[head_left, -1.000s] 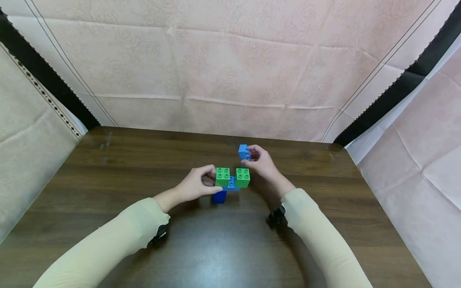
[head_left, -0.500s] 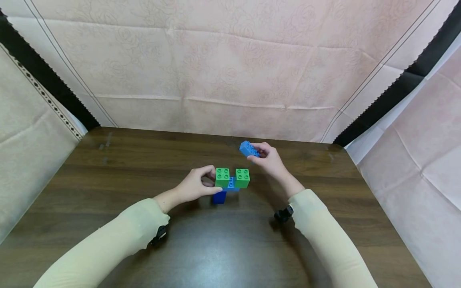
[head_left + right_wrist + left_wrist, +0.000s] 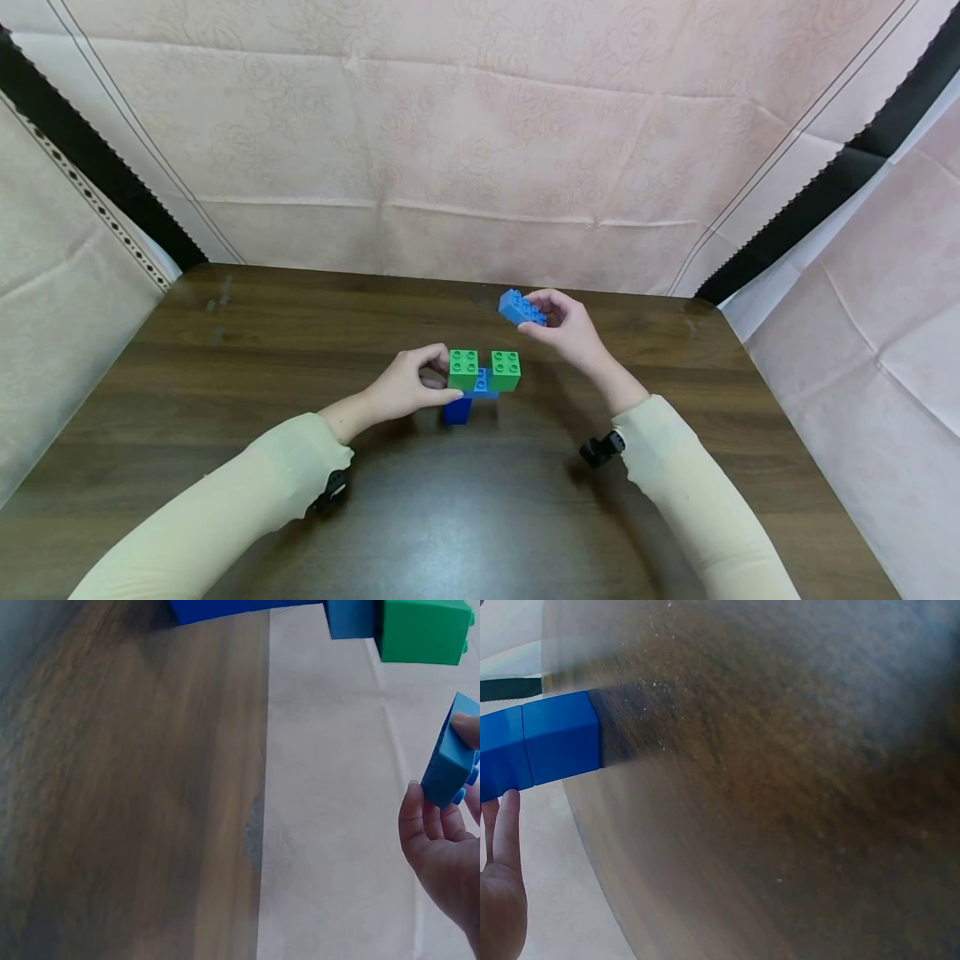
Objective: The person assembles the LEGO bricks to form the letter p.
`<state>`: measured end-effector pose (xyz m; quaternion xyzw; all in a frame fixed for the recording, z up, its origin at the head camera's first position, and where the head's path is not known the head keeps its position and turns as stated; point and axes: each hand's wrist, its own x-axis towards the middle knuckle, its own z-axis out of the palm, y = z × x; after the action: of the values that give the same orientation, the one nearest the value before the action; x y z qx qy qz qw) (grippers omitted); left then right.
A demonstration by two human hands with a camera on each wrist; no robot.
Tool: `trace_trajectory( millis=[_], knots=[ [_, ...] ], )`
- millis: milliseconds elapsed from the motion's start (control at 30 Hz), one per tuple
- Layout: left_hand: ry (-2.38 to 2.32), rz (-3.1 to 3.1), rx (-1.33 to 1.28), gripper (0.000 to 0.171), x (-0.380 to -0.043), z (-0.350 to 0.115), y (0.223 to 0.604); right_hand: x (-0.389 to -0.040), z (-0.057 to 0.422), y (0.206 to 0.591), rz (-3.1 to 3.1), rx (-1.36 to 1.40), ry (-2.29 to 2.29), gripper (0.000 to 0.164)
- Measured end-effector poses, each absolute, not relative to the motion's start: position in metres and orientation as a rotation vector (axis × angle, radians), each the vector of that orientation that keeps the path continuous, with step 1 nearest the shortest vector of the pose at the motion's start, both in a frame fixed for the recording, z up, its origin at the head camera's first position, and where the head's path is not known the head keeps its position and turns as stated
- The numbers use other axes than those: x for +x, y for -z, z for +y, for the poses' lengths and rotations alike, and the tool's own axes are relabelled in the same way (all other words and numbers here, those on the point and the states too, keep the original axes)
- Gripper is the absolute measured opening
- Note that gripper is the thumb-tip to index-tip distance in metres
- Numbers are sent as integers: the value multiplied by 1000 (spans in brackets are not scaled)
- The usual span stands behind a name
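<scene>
Near the middle of the table stands a stack of toy building bricks. Two green bricks [image 3: 463, 369] sit side by side with a gap on a light blue brick [image 3: 482, 385]; dark blue bricks [image 3: 562, 736] form the column below. My left hand [image 3: 397, 388] holds the stack's upper left side, thumb and fingers about the left green brick. Beyond the stack and to its right, my right hand [image 3: 567, 331] pinches a loose light blue brick [image 3: 519, 307] in the air. That brick is tilted, its studs turned toward the palm in the right wrist view.
The brown wooden table [image 3: 420, 525] ends at a far edge behind the right hand. A pale patterned cloth [image 3: 480, 150] hangs beyond it, with black strips [image 3: 810, 196] at both sides. A small black device [image 3: 602, 449] sits at the right wrist.
My right hand has moved away from the stack, up and to the right, and the loose light blue brick has turned from upright to tilted. The left hand and stack have stayed still.
</scene>
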<state>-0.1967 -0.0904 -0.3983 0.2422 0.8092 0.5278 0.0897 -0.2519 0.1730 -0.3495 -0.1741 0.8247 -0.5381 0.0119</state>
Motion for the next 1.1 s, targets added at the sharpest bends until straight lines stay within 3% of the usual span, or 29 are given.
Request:
trace_trajectory(
  millis=[700, 1100],
  knots=[
    [-1542, 2403, 697, 23, -188, -88, 380, -224, 153, 329, 2529, -822, 1591, 34],
    [-1573, 2387, 748, 26, -199, -92, 401, -215, 142, 330, 2580, -1005, 1400, 35]
  ],
)
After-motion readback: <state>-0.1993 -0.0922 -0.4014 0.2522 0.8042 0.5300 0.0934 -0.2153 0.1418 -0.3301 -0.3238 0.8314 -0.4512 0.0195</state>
